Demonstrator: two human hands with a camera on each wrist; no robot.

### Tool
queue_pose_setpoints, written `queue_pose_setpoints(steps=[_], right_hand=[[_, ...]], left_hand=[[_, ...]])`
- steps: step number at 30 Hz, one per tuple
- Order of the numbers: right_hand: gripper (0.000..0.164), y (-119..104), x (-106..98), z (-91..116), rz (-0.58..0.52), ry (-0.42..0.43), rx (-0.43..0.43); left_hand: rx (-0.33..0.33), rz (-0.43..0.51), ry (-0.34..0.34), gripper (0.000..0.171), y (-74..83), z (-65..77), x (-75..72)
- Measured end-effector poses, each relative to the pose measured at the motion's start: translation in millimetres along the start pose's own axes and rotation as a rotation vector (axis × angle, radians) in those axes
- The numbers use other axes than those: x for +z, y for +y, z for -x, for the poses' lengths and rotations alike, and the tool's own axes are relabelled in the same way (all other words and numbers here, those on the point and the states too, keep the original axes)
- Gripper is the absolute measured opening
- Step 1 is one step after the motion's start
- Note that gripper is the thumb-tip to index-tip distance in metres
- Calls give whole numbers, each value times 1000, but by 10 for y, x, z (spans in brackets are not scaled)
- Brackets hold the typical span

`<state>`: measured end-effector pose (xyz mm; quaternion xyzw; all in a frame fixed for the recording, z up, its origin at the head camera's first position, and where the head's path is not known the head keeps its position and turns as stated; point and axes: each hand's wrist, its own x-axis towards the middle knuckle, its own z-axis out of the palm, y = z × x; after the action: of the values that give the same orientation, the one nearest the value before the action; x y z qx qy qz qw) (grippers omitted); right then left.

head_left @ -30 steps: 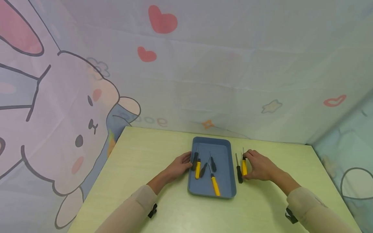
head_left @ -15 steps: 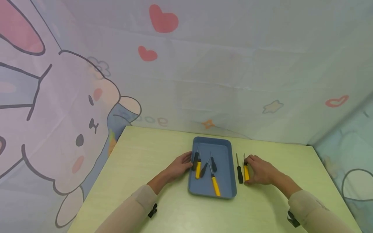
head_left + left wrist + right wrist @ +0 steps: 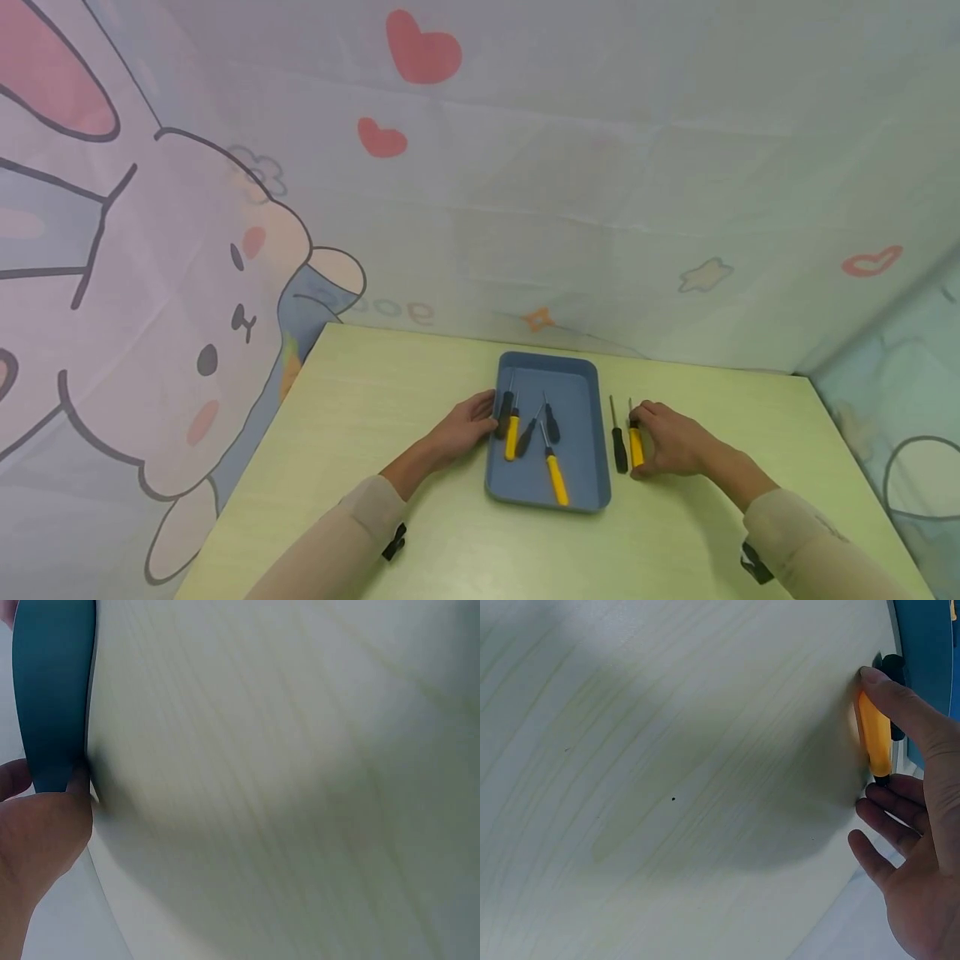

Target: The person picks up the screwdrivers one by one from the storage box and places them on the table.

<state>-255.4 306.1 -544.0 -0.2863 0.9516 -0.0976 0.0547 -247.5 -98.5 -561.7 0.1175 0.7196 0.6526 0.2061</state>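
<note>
My left hand (image 3: pixel 459 431) grips the left rim of a blue-grey tray (image 3: pixel 525 486). In the left wrist view, the thumb of that hand (image 3: pixel 43 838) lies against the wall of the tray (image 3: pixel 54 690). To the right of the tray, my right hand (image 3: pixel 675 443) pinches a yellow-handled screwdriver (image 3: pixel 637 448) lengthwise on the table. Its thumb is at the butt of the yellow handle (image 3: pixel 876 735) and its fingertips are near the dark collar, as the right wrist view shows. Between tray and hand lies a black-handled screwdriver (image 3: pixel 619 451), roughly parallel to the yellow one.
Inside the tray lie several screwdrivers, among them a yellow one (image 3: pixel 557 482) at the front and a black one (image 3: pixel 552 423) near the middle. The pale table (image 3: pixel 405 367) meets a printed cloth backdrop (image 3: pixel 525 183) behind. Cloth also hangs at both sides.
My right hand has brought the yellow screwdriver slightly nearer to me and to the right, then almost stopped. The left hand stays on the tray rim. The view has shifted slightly.
</note>
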Motion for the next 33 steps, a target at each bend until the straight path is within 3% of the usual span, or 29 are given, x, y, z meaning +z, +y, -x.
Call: queue_pose_setpoints(steps=[10,21,33], right_hand=[[89,-27,-35,45,-37,7,6],[93,7,1,66,-6,2,13],[92,-59,-175,72,47,51,-27]], left_hand=[[6,3,5,64,-20,-28,-5],[4,18,-8,65,-22,-31,-8],[-6,0,2,65,-32,-45,-11]])
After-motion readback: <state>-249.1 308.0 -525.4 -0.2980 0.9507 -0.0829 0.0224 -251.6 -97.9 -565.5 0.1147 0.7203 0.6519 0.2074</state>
